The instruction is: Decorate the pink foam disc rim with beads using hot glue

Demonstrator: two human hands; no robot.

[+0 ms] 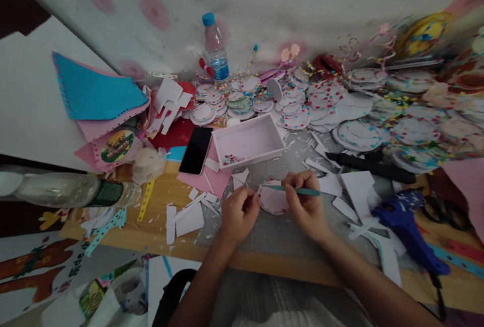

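My left hand (238, 212) is curled, its fingertips pinching the left edge of a round pinkish-white paper disc (273, 201) that lies on the grey mat (272, 236). My right hand (305, 201) grips a thin teal tool (298, 191) like a pen, its tip pointing left over the top of the disc. Just behind the disc stands a shallow white tray (247, 140) with a few bright specks in one corner.
Many decorated discs (295, 105) are piled at the back and right. A black phone (195, 150), a water bottle (215, 49), a blue glue gun (408, 226), a black tool (370, 166), paper scraps (189, 218), blue and pink foam sheets (94, 95) and a lying bottle (64, 191) surround the mat.
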